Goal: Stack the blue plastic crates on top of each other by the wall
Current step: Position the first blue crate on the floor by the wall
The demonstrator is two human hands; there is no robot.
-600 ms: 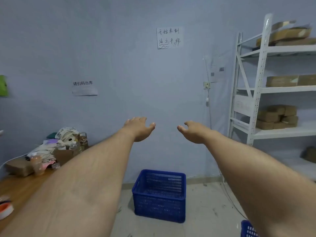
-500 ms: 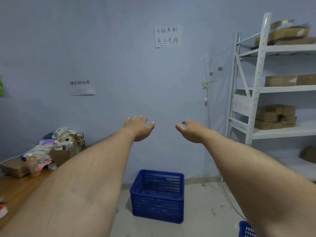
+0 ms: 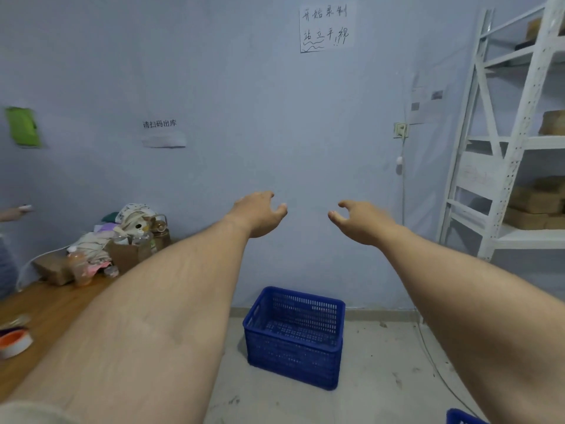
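You are at the very start of the stacking: both arms are stretched out in front of you, and your left hand [image 3: 260, 214] and right hand [image 3: 362, 221] hang loosely spread, fingers curled a little, holding nothing. The blue crate [image 3: 295, 336] sits on the floor below your hands, close to the wall [image 3: 244, 117], upright and with nothing in it. A corner of a second crate [image 3: 463, 417] shows to the right of the first and nearer to you; judging from this, your next move is to lower both hands and take that one by its sides. A white shelf rack [image 3: 501, 142] stands right of the crate, a cluttered wooden table [image 3: 46, 304] left of it, and a thin cable [image 3: 434, 359] trails over the floor between crate and rack.
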